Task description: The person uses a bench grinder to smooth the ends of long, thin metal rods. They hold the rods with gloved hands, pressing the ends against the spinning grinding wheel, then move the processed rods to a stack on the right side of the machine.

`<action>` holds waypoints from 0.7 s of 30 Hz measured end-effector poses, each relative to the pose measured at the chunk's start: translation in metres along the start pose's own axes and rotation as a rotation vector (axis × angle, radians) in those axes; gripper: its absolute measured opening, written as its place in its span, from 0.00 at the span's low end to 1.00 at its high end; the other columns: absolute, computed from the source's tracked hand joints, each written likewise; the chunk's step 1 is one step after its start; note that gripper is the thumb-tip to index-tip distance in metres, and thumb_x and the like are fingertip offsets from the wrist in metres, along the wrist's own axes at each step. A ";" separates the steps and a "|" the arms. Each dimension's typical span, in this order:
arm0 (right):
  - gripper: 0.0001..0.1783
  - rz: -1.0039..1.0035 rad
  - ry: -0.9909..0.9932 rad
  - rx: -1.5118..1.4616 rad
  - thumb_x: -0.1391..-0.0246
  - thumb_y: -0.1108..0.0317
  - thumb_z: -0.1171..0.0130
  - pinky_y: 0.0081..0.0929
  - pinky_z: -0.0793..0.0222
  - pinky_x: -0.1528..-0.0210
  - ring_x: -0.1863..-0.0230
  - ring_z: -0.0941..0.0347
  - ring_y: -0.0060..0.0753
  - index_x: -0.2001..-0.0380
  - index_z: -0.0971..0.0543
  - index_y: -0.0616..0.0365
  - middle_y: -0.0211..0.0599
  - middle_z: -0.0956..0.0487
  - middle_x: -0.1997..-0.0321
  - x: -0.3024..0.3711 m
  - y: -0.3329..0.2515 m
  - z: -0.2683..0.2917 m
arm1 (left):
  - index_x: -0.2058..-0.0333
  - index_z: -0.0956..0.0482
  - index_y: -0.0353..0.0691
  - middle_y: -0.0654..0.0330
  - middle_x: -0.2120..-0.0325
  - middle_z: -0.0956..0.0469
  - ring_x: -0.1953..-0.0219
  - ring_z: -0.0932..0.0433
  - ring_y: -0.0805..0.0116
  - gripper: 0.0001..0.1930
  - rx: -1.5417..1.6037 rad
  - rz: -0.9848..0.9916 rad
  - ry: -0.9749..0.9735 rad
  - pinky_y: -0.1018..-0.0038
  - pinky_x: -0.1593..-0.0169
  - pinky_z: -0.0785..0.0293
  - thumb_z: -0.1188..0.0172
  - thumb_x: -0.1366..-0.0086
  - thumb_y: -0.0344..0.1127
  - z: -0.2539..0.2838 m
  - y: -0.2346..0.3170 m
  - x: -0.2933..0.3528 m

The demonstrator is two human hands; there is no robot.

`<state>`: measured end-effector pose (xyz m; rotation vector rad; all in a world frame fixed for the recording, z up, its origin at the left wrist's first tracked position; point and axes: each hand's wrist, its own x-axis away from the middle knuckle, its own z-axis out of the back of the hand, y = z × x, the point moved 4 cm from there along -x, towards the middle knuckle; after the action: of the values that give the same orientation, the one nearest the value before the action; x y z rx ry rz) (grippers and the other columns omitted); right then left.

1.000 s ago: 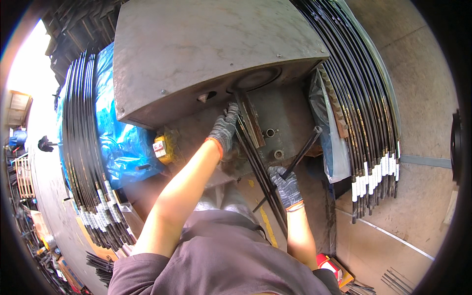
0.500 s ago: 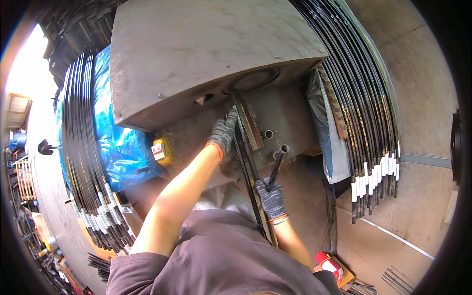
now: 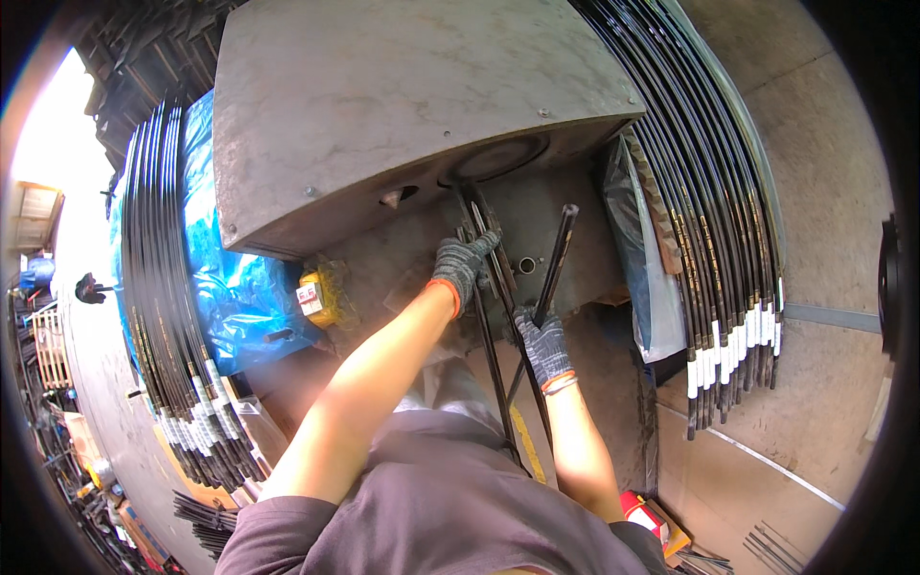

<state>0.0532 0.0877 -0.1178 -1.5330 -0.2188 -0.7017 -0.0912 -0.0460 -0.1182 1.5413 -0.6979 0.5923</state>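
Observation:
My left hand (image 3: 464,264), in a grey knit glove with an orange cuff, is closed around long dark rods (image 3: 491,355) just below the metal machine housing (image 3: 412,105). The rods slant from there down past my body. Beside them a narrow metal guide (image 3: 504,270) sticks out under the housing, partly covered by my fingers. My right hand (image 3: 544,347), gloved the same way, grips a black metal tube (image 3: 558,254). The tube tilts up and to the right, its far end free, and its lower part crosses behind the rods.
Bundles of black rods with white-wrapped ends hang left (image 3: 158,316) and right (image 3: 714,240) of the housing. Blue plastic sheeting (image 3: 235,287) and a yellow-wrapped packet (image 3: 326,295) lie at left. A short round pipe stub (image 3: 526,265) stands beyond my right hand. A red item (image 3: 637,513) sits lower right.
My left hand has shifted right and slightly nearer along the rods. My right hand has moved a little farther away, and the tube's free end has swung up and to the right.

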 end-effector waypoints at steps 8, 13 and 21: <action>0.02 -0.050 0.026 -0.099 0.50 0.73 0.43 0.21 0.33 0.78 0.80 0.30 0.23 0.74 0.26 0.58 0.30 0.26 0.78 -0.012 0.008 -0.004 | 0.77 0.27 0.40 0.65 0.88 0.32 0.90 0.38 0.73 0.17 -0.001 0.023 0.028 0.75 0.85 0.39 0.32 0.52 0.47 -0.003 0.007 0.006; 0.04 0.037 0.107 0.014 0.52 0.71 0.41 0.19 0.34 0.77 0.80 0.31 0.21 0.75 0.25 0.60 0.29 0.25 0.79 -0.013 0.006 -0.004 | 0.76 0.27 0.36 0.59 0.83 0.27 0.87 0.31 0.68 0.19 -0.002 0.016 0.089 0.72 0.85 0.36 0.32 0.52 0.47 -0.002 -0.001 -0.003; 0.05 -0.092 0.028 -0.090 0.57 0.74 0.38 0.21 0.35 0.70 0.76 0.32 0.21 0.74 0.23 0.62 0.30 0.24 0.76 -0.022 0.013 -0.001 | 0.74 0.25 0.42 0.65 0.83 0.27 0.87 0.34 0.73 0.13 0.107 0.016 0.033 0.77 0.83 0.39 0.35 0.48 0.44 -0.006 0.005 0.004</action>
<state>0.0425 0.0912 -0.1412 -1.6055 -0.2409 -0.8150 -0.0918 -0.0408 -0.1120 1.6225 -0.6623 0.6750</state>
